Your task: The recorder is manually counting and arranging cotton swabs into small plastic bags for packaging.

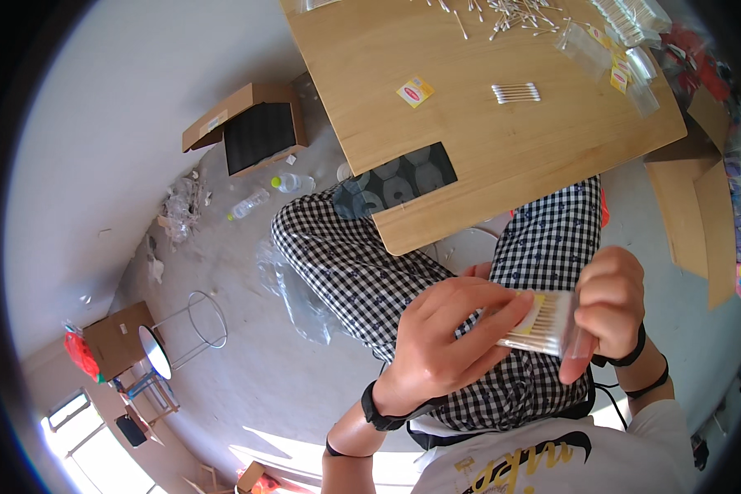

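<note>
Between my two hands, above my lap, is a clear plastic packet of cotton swabs (pixel 543 329) with a yellow label inside. My left hand (pixel 453 333) grips its left side, fingers over the front. At the other end my right hand (pixel 609 305) pinches the plastic edge, its fingers curled. On the wooden table (pixel 387 74) in front of me, a small row of cotton swabs (pixel 516 92) lies side by side. To its left rests a yellow and white card (pixel 415 92). A heap of loose cotton swabs (pixel 519 12) spreads along the far edge.
Clear bags with yellow cards (pixel 617 70) and packed swabs (pixel 630 18) lie at the table's far right. An open cardboard box (pixel 692 214) stands right of the table. Left on the floor are another box (pixel 259 128), plastic bottles (pixel 292 183) and a round-topped stool (pixel 156 352).
</note>
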{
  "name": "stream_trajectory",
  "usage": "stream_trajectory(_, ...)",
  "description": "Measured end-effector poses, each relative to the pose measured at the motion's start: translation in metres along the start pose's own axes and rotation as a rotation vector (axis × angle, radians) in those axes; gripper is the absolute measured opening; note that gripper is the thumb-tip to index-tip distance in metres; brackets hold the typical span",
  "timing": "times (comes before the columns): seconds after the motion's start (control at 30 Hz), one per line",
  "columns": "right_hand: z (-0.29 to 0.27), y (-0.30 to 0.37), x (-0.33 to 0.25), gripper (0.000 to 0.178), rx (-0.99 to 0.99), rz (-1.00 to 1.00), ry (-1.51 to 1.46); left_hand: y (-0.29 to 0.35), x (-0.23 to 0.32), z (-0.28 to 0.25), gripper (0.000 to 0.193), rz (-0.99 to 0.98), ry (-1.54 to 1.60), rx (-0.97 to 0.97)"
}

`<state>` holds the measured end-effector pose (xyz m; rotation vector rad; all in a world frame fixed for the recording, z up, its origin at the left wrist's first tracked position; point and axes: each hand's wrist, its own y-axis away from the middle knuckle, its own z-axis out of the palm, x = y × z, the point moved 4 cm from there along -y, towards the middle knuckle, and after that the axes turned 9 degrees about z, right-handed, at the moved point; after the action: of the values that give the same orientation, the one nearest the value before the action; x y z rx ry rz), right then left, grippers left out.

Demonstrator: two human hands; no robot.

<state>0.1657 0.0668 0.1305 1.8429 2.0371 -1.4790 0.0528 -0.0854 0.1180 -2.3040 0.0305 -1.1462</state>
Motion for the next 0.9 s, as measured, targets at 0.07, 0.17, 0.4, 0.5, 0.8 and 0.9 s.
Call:
stream_trajectory(0.07, 0.005, 0.015, 0.024, 0.084, 0.16, 0.224, -0.206, 0.004, 0.001, -0.002, 0.051, 0.037, -0.412, 0.152)
stream_trajectory(0.17, 0.037, 0.026, 0.022, 0.093, 0.114, 0.969, -0.809, 0.011, -0.004, 0.003, 0.053, 0.059, -0.647, 0.258)
stream_trajectory(0.4, 0.064, 0.017, 0.007, 0.057, 0.002, 1.062, -1.124, 0.005, -0.002, 0.012, 0.057, -0.04, -0.716, 0.189)
stream_trajectory(0.5, 0.064, 0.022, 0.014, 0.047, 0.027, 0.985, -0.989, 0.01, 0.0, 0.004, 0.061, -0.118, -0.432, 0.214)
stream_trajectory(0.8, 0.052, 0.011, 0.002, 0.031, -0.118, 0.918, -0.684, 0.024, -0.037, 0.01, 0.066, -0.621, 0.843, 0.701)
stream_trajectory(0.9, 0.047, 0.007, -0.003, 0.03, 0.006, 0.806, -0.485, 0.034, -0.033, 0.022, 0.043, -0.522, 0.902, 0.761)
